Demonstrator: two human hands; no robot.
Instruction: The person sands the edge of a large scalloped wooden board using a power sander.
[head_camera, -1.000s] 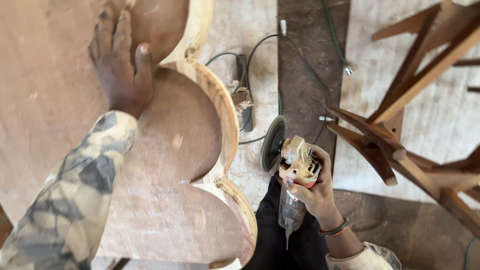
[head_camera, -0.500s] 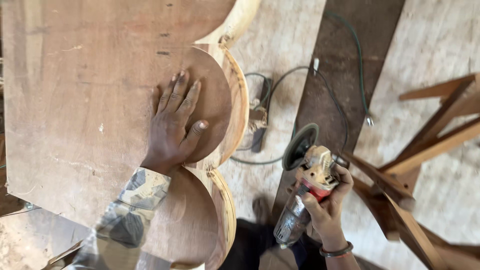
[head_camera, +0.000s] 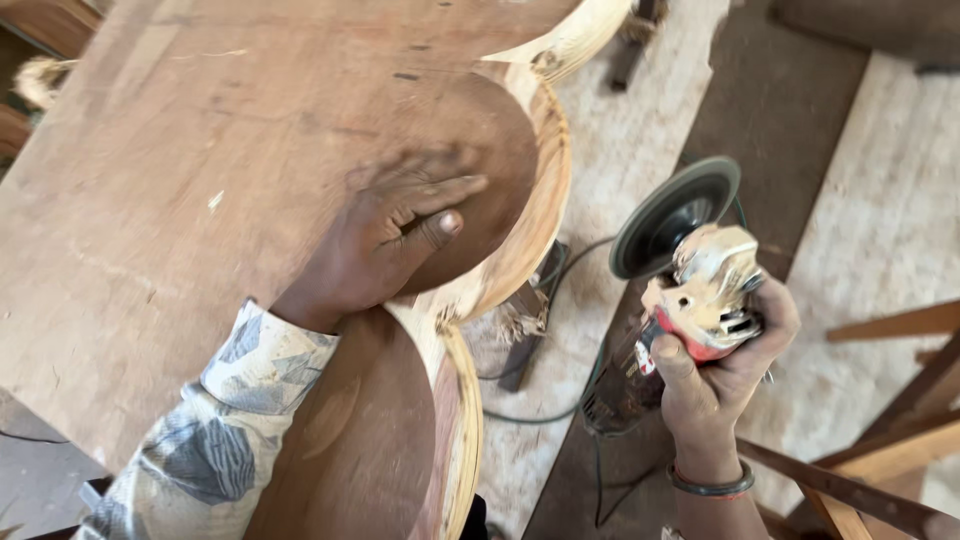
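left hand (head_camera: 385, 240) slid lower on wooden panel (head_camera: 170, 200)

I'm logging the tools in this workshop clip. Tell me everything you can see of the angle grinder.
The silver-and-red handheld angle grinder is gripped in the right hand, held in the air beside the scalloped brown wooden panel without touching it. Its dark round disc points up and to the left, tilted. The metal head looks worn and dusty, with red casing below. A dark cord hangs beneath it toward the floor.

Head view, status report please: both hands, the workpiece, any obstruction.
Left hand flat on brown scalloped wooden panel. Right hand grips angle grinder, disc clear of the wood. Nothing between them.
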